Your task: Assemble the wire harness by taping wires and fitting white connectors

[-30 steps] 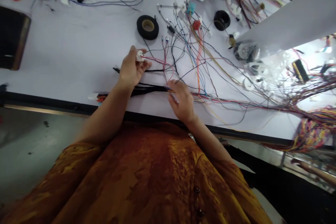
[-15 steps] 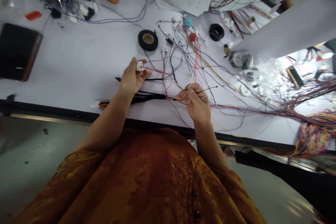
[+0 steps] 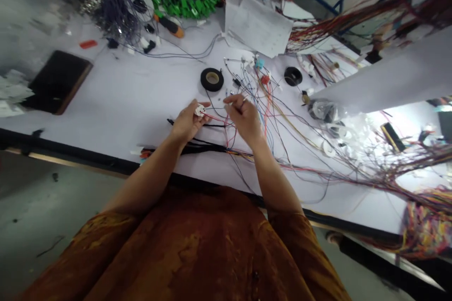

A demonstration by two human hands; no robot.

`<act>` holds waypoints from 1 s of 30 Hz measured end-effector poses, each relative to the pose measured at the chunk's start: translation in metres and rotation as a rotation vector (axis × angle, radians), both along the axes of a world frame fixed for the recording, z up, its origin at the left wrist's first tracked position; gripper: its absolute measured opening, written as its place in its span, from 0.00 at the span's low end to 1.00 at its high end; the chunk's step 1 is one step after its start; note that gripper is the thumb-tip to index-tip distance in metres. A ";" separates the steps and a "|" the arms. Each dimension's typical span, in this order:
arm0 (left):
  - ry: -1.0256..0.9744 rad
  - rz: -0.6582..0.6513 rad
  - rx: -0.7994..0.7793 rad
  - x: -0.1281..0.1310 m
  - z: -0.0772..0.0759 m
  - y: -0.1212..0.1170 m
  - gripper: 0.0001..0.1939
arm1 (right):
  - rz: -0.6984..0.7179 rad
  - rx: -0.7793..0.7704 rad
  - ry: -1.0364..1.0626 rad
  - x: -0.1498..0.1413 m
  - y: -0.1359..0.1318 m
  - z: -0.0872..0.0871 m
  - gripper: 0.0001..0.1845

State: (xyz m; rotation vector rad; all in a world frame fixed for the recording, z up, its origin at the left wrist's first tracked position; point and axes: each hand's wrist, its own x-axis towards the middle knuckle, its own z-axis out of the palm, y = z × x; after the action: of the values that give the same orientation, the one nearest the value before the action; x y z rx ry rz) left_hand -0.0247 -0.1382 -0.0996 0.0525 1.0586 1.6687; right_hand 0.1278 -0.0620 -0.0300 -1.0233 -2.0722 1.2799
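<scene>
My left hand is closed around a white plug connector with red and dark wires running out of it. Just to its right, my right hand has its thumb and forefinger pinched; what lies between the fingertips is too small to make out. Wires with small metal terminals lie close beyond those fingers. Below both hands a black-taped wire bundle stretches along the table, its loose coloured wires continuing right. A roll of black tape rests beyond the connector.
At the left is a dark flat box. An orange-handled tool lies near green connectors. Papers sit at the back; a white post rises on the right. A second black roll and plastic bags are nearby.
My right hand has moved up and left from the wire bundle to beside the connector, leaving the thin wire it pinched. My left hand keeps the connector. The camera view has shifted.
</scene>
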 end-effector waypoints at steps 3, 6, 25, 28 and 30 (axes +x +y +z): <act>-0.025 -0.010 -0.015 0.000 0.002 -0.001 0.18 | 0.155 0.088 -0.094 -0.011 -0.006 -0.008 0.07; -0.011 -0.048 -0.018 0.000 0.003 -0.001 0.20 | 0.133 0.098 -0.077 -0.014 -0.008 -0.017 0.06; 0.124 -0.060 0.004 0.001 0.008 -0.003 0.18 | -0.010 0.273 -0.078 -0.018 -0.015 -0.035 0.07; 0.164 -0.078 0.011 0.002 0.007 -0.004 0.18 | -0.008 0.307 -0.034 -0.018 -0.016 -0.033 0.07; 0.204 -0.093 0.015 0.002 0.005 -0.005 0.17 | 0.007 0.312 -0.007 -0.018 -0.018 -0.031 0.07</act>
State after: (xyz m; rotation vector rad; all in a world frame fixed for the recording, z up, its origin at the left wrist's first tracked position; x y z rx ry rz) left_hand -0.0224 -0.1427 -0.0942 0.2829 1.1775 1.6120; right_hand 0.1097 -0.0795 -0.0605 -0.8798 -2.1941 0.9174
